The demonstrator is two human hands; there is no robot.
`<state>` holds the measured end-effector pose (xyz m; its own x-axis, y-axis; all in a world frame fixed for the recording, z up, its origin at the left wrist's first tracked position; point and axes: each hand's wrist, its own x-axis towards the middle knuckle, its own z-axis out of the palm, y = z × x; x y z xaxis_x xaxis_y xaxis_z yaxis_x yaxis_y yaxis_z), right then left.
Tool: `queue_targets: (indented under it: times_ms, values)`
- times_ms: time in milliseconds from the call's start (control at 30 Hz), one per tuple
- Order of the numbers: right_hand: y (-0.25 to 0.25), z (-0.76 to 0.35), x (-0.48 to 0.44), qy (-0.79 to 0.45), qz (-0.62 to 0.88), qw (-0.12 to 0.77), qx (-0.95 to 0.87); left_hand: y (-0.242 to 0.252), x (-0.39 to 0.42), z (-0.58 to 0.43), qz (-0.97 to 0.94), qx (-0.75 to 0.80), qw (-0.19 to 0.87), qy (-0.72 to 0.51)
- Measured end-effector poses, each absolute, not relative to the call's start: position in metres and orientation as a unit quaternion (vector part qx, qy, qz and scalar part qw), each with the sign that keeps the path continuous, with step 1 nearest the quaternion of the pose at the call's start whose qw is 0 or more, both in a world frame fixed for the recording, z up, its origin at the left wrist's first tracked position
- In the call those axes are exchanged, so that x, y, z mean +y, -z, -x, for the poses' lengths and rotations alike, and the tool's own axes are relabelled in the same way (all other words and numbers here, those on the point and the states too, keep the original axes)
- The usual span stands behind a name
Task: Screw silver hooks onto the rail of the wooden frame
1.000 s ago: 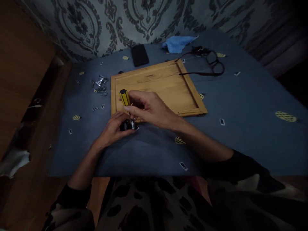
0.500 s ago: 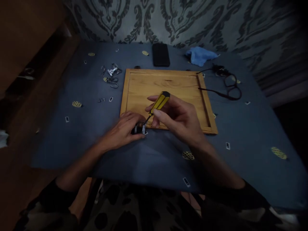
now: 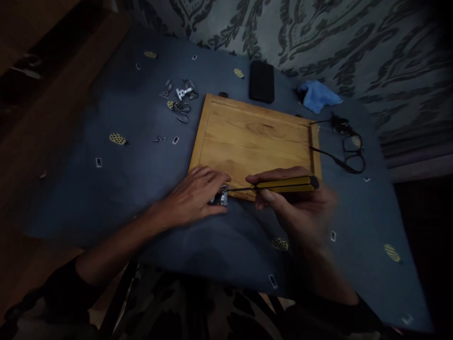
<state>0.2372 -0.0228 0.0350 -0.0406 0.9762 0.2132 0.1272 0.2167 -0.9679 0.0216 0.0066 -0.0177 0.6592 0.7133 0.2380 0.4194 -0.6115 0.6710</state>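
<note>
Screwdriver tipped flatter, glasses overlapping board's edge

Lettering too small to read
Small rectangular labels, dark with white borders, are scattered across the blue-grey tablecloth among its yellow pineapple motifs; each seems to bear a short dark-and-white mark, too blurred to make out.
</note>
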Motion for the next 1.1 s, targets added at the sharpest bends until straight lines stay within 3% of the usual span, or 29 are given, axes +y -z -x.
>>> queue_targets:
  times_ms: [567,1100]
  values:
    - [-0.038,-0.228,-0.014,-0.437,0.433,0.491,-0.617,0.013,0.011,-0.017,-0.87,0.326,0.277,-0.246]
    - [-0.038,-0.224,-0.001,-0.516,0.281,0.48,-0.651,0.016,0.017,-0.014,-0.876,0.324,0.251,-0.256]
